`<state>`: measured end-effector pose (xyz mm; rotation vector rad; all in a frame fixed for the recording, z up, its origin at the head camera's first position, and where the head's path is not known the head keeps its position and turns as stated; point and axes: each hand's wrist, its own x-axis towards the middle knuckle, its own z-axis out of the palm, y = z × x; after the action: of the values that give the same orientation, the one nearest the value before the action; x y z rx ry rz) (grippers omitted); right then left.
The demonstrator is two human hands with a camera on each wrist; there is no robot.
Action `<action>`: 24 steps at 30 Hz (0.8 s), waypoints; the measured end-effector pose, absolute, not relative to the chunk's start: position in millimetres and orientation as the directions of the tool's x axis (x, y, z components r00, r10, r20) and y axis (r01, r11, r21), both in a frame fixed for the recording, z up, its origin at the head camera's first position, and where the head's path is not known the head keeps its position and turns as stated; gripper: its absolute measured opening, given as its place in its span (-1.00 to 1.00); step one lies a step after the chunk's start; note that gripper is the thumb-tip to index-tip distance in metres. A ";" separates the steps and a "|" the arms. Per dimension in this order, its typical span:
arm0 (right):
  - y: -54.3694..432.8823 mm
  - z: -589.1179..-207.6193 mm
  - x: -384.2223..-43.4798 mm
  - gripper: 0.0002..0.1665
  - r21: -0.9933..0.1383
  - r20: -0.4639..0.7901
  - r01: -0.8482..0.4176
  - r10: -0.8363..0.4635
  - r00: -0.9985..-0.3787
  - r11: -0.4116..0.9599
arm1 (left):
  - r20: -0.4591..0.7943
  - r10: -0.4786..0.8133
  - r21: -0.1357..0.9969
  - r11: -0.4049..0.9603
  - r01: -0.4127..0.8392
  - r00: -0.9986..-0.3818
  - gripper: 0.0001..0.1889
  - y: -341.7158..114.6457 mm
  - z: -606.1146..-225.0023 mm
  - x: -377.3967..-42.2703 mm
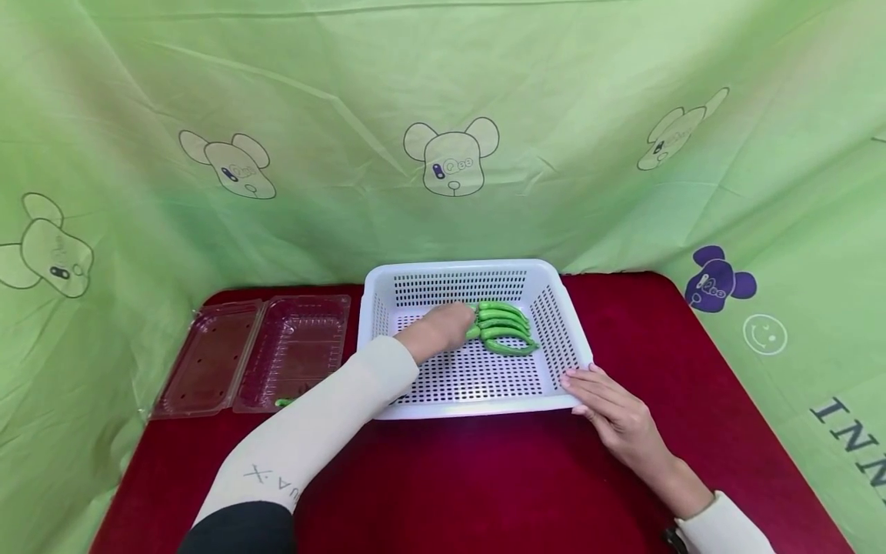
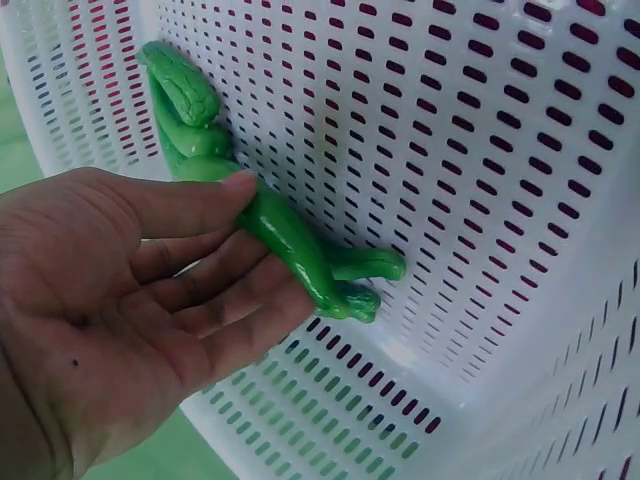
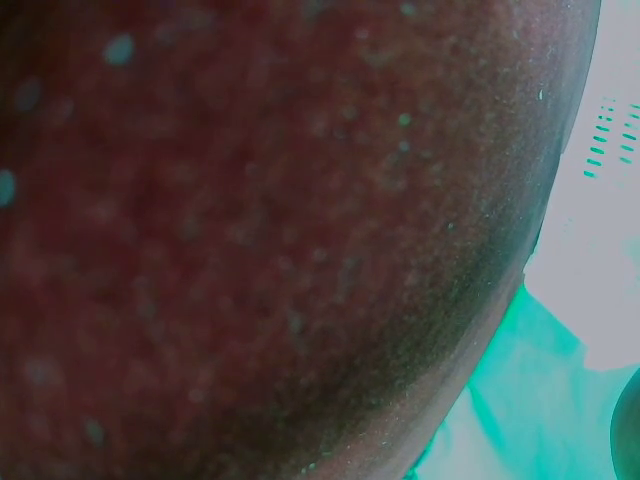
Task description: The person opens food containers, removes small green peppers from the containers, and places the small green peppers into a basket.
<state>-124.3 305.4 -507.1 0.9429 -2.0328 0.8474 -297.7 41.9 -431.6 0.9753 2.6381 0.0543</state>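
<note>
Inside the white basket point(image 1: 477, 409), my left hand point(image 1: 448, 323) pinches a green pepper point(image 2: 285, 240) between thumb and fingers, low over the perforated floor. More green peppers point(image 1: 504, 317) lie side by side just right of that hand. In the left wrist view, other peppers point(image 2: 185, 85) show beyond the thumb, against the basket floor. My right hand point(image 1: 616, 412) holds the basket's front right corner, fingers over the rim and thumb below on the outside. The right wrist view is mostly filled by a blurred dark surface, with a bit of basket at its edge.
A clear plastic clamshell box point(image 1: 294, 350) lies opened out to the left of the basket, its lid point(image 1: 208, 358) on the far left. A small green piece point(image 1: 284, 402) shows near its front edge. Red cloth point(image 1: 484, 477) covers the table; a green curtain point(image 1: 332, 215) hangs behind.
</note>
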 end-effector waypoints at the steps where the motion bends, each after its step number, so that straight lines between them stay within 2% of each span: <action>1: 305.7 -507.0 -124.2 -0.56 -0.252 0.818 -0.819 -0.338 -0.464 0.515 | -0.294 0.641 0.140 0.763 0.631 -0.709 -0.93 41.3 -432.3 -297.3; 8: 306.3 -508.3 -124.5 -0.56 -0.252 0.820 -0.821 -0.338 -0.463 0.512 | -0.308 0.640 0.111 0.759 0.642 -0.704 -0.92 41.7 -435.3 -297.2; 13: 305.7 -509.1 -124.5 -0.56 -0.253 0.820 -0.822 -0.338 -0.462 0.510 | -0.294 0.646 0.036 0.744 0.667 -0.705 -0.86 45.0 -441.6 -297.0; 24: 305.8 -507.8 -123.6 -0.54 -0.274 0.803 -0.806 -0.337 -0.492 0.524 | -0.257 0.652 0.058 0.748 0.662 -0.714 -0.83 45.9 -446.1 -297.8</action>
<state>-123.6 305.8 -507.8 0.9261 -2.0614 0.8560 -297.8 45.9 -446.1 1.0297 2.6863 -0.0550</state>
